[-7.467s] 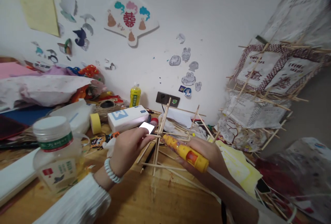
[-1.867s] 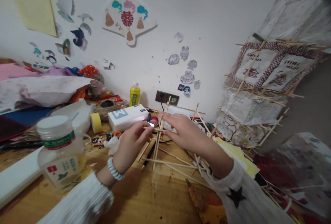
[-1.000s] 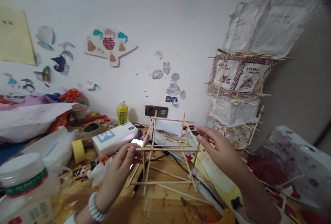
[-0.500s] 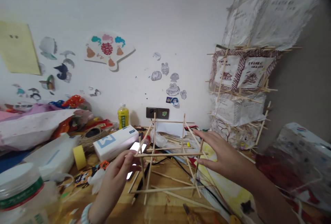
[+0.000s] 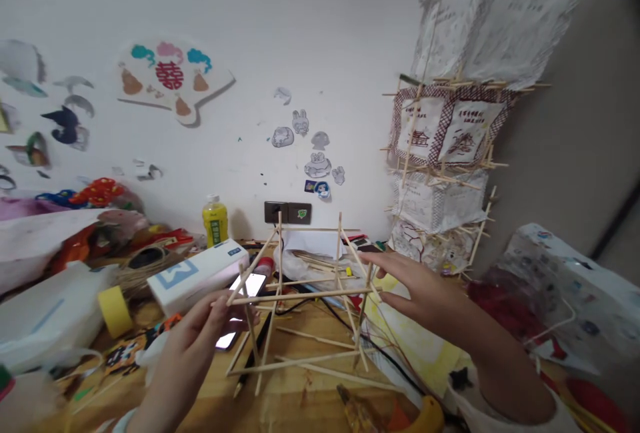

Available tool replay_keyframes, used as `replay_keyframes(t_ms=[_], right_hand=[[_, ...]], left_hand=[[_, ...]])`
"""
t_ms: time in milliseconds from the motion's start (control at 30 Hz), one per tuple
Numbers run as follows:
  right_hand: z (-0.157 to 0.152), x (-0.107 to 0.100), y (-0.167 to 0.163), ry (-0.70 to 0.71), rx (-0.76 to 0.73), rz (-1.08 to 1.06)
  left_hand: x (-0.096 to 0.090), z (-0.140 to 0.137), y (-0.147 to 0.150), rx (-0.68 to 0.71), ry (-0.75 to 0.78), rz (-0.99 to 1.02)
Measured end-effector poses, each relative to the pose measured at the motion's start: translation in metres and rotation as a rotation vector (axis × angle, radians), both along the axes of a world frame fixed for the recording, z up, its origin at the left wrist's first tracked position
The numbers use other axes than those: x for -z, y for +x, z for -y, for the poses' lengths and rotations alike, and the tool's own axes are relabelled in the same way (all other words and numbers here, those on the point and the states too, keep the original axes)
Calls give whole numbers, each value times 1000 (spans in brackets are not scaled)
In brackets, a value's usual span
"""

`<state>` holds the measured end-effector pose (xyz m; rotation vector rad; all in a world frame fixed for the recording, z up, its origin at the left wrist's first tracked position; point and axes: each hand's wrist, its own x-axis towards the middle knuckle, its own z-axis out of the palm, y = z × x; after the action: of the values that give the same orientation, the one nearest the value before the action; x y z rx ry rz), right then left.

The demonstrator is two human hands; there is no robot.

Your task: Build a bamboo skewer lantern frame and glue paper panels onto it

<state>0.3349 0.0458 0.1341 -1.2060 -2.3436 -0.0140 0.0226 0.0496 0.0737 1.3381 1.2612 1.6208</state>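
Note:
A box-shaped frame of thin wooden sticks [image 5: 305,295] stands on the wooden table in front of me, its sticks crossing at the corners. My left hand [image 5: 187,346] pinches the near upper left corner, thumb in front and the other fingers partly behind the sticks. At the near upper right corner, my right hand [image 5: 425,300] has its fingers and thumb bent around the joint, fingertips against the upright and the stick end. A phone with a lit screen [image 5: 249,284] lies behind the left corner. A dark pencil [image 5: 246,370] lies under the frame's left side.
A white box [image 5: 197,273], a yellow tape roll [image 5: 115,312] and a yellow drink bottle [image 5: 215,221] stand left. Loose sticks [image 5: 345,374] and a yellow-handled tool [image 5: 425,416] lie near. A tall paper lantern tower [image 5: 450,126] rises right; a black cable crosses the table.
The view has turned right, so the scene sits further left. My left hand keeps its hold on the frame. My right thumb has come up closer to the corner.

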Motion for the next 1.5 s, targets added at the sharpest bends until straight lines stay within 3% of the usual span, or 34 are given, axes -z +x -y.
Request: replay_keyframes(t_ms=[267,467,967,1500], right_hand=[[-4,1,-3,13,-8,2],[-6,-1,-4,-101,22,-32],[-8,3,-4,-69,-8,-30],[-10,4,-11,-29,46,-18]], left_hand=[[11,-4,-4,115,-16,60],[12,-4,-6,131,-2,50],[18,-9,-7,125,62,40],[3,-1,-3,134,48,-25]])
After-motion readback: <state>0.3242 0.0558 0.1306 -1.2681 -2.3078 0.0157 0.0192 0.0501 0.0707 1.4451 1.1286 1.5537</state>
